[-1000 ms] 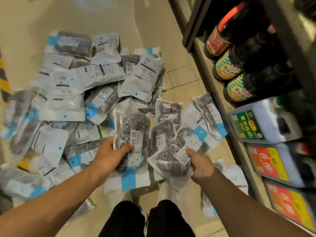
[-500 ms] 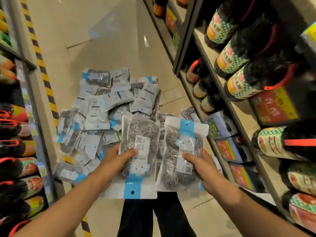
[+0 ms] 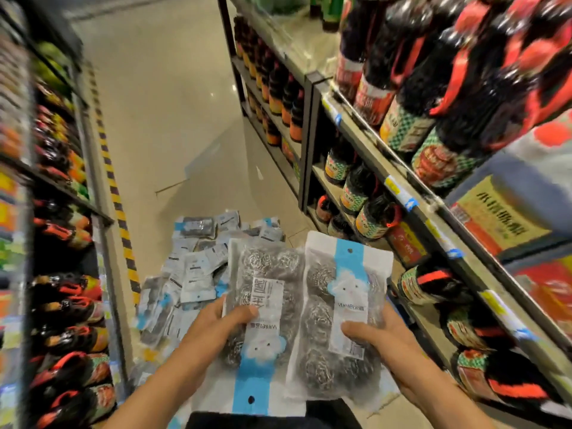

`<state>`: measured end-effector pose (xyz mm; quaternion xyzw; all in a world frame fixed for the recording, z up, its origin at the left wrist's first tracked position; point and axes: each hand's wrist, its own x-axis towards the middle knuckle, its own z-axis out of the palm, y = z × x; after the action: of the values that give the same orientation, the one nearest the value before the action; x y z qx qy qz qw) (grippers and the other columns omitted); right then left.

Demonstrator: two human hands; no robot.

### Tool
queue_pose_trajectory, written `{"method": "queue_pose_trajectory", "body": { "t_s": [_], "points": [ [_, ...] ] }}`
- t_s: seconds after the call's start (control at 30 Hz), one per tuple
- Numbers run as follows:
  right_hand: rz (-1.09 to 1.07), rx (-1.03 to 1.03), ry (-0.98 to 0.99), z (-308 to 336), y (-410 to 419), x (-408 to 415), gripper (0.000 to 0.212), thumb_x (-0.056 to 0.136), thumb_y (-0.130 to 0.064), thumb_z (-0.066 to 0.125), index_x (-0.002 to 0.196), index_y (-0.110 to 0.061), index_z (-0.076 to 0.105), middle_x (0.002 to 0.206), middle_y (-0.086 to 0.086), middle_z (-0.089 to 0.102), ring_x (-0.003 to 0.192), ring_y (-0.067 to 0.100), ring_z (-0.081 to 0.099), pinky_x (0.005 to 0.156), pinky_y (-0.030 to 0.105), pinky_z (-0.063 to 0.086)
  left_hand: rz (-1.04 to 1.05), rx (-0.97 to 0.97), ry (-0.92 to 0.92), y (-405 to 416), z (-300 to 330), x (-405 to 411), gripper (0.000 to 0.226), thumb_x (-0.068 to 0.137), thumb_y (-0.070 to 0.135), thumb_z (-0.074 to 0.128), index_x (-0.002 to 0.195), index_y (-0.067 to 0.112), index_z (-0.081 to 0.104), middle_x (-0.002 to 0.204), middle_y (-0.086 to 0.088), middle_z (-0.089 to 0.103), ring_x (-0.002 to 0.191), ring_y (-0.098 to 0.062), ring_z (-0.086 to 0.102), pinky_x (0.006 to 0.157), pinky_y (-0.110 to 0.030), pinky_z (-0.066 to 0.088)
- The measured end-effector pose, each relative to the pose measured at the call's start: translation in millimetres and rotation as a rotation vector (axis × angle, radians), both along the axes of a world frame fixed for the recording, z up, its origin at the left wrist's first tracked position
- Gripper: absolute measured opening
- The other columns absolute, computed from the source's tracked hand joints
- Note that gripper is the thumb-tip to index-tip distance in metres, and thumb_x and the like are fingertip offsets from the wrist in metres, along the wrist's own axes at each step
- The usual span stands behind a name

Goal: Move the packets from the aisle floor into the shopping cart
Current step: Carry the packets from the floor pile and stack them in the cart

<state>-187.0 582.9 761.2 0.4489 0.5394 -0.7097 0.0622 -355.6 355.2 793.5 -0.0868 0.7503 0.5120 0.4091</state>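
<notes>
A: The left hand (image 3: 216, 331) is gripping one scourer packet (image 3: 263, 308), thumb curled over its clear front and fingers hidden behind it. The right hand (image 3: 383, 342) is holding a second scourer packet (image 3: 335, 314) the same way, thumb lying across the label.

B: How are the packets looking?

A: Both are clear pouches showing coils of steel wool, with a white card and a blue stripe. The one in the left hand is hanging upside down, its blue stripe and punched hole pointing toward the person. The one in the right hand is sitting upright, blue stripe and hole at the far end. Their inner edges are meeting, the right one slightly overlapping.

B: And the arms?

A: Both forearms are reaching forward from the bottom edge, bare, angling inward so the hands are sitting side by side. The palms are turning toward each other with the packets held up and tilted toward the camera.

B: Where is the rest?

A: Just beyond the left hand, a heap of packets (image 3: 198, 267) is lying on the aisle floor (image 3: 173, 125). Right of the right hand, shelves (image 3: 411, 212) are carrying dark sauce bottles (image 3: 368, 215) with red caps. Left of the left hand, another rack of bottles (image 3: 68, 308) is showing, blurred, with a yellow-and-black striped strip (image 3: 120, 209) running along its foot.
</notes>
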Motion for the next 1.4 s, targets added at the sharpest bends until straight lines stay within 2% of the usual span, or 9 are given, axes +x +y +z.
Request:
{"method": "queue_pose_trajectory", "body": {
  "t_s": [0.23, 0.33, 0.43, 0.67, 0.73, 0.87, 0.97, 1.07, 1.4],
  "points": [
    [-0.171, 0.084, 0.157, 46, -32, -2, 0.067, 0.079, 0.0, 0.085, 0.129, -0.034, 0.056, 0.11, -0.011, 0.079, 0.1, 0.012, 0.077, 0.085, 0.035, 0.06, -0.106, 0.115, 0.014, -3, 48, -21, 0.011, 0.091, 0.007, 0.071, 0.102, 0.005, 0.067, 0.062, 0.01, 0.075, 0.074, -0.016, 0.074, 0.06, -0.023, 0.051],
    [-0.301, 0.107, 0.17, 57, -55, 8, 0.074, 0.077, -0.006, 0.09, 0.136, -0.033, 0.055, 0.119, -0.006, 0.077, 0.108, 0.019, 0.075, 0.098, 0.048, 0.058, -0.262, 0.143, 0.017, -3, 62, -32, 0.035, 0.078, 0.022, 0.086, 0.104, 0.009, 0.067, 0.064, 0.005, 0.076, 0.08, -0.026, 0.071, 0.072, -0.035, 0.049],
    [-0.429, 0.139, 0.178, 66, -78, 23, 0.077, 0.069, -0.013, 0.092, 0.135, -0.029, 0.056, 0.121, 0.0, 0.077, 0.11, 0.025, 0.075, 0.101, 0.055, 0.056, -0.428, 0.18, -0.047, -8, 65, -43, 0.054, 0.065, 0.029, 0.09, 0.108, 0.002, 0.069, 0.095, -0.015, 0.081, 0.088, -0.033, 0.078, 0.089, -0.047, 0.056],
    [-0.784, 0.198, 0.171, 82, -132, 81, 0.068, 0.081, -0.003, 0.084, 0.137, -0.028, 0.055, 0.12, -0.001, 0.077, 0.107, 0.023, 0.076, 0.096, 0.053, 0.059, -0.729, 0.201, -0.026, 19, 73, -23, 0.031, 0.084, 0.025, 0.077, 0.103, 0.004, 0.066, 0.078, -0.01, 0.08, 0.064, -0.022, 0.077, 0.055, -0.032, 0.057],
    [-0.87, 0.227, 0.153, 88, -146, 105, 0.067, 0.081, -0.001, 0.084, 0.135, -0.028, 0.056, 0.118, -0.001, 0.078, 0.105, 0.023, 0.076, 0.096, 0.052, 0.059, -0.808, 0.235, -0.06, 30, 76, -5, 0.052, 0.067, 0.035, 0.088, 0.105, 0.005, 0.066, 0.089, -0.015, 0.081, 0.076, -0.03, 0.079, 0.065, -0.038, 0.06],
    [-1.012, 0.252, 0.127, 99, -168, 156, 0.072, 0.076, -0.006, 0.089, 0.137, -0.026, 0.055, 0.117, 0.0, 0.078, 0.103, 0.023, 0.077, 0.095, 0.052, 0.06, -0.903, 0.256, -0.041, 44, 82, 46, 0.024, 0.083, 0.021, 0.073, 0.098, 0.002, 0.072, 0.091, -0.019, 0.08, 0.088, -0.04, 0.077, 0.085, -0.046, 0.057],
    [-1.101, 0.263, 0.129, 106, -181, 196, 0.092, 0.065, -0.015, 0.094, 0.145, -0.02, 0.048, 0.121, 0.002, 0.077, 0.106, 0.024, 0.076, 0.098, 0.053, 0.058, -1.007, 0.283, -0.023, 52, 84, 89, 0.04, 0.06, 0.031, 0.084, 0.088, 0.005, 0.079, 0.09, -0.014, 0.081, 0.085, -0.033, 0.079, 0.085, -0.046, 0.056],
    [-1.177, 0.291, 0.121, 108, -192, 247, 0.07, 0.077, 0.0, 0.087, 0.136, -0.021, 0.056, 0.115, 0.003, 0.079, 0.103, 0.026, 0.077, 0.097, 0.053, 0.058, -1.099, 0.305, -0.042, 63, 86, 137, 0.037, 0.074, 0.03, 0.079, 0.103, 0.006, 0.078, 0.1, -0.013, 0.081, 0.093, -0.03, 0.079, 0.097, -0.049, 0.054],
    [-1.42, 0.312, 0.157, 122, -226, 435, 0.054, 0.084, 0.013, 0.068, 0.125, -0.022, 0.062, 0.107, 0.007, 0.08, 0.095, 0.029, 0.077, 0.078, 0.041, 0.061, -1.261, 0.367, 0.001, 79, 94, 343, 0.014, 0.094, 0.012, 0.067, 0.102, 0.005, 0.075, 0.096, -0.009, 0.082, 0.083, -0.019, 0.079, 0.068, -0.025, 0.056]
  ]
}}
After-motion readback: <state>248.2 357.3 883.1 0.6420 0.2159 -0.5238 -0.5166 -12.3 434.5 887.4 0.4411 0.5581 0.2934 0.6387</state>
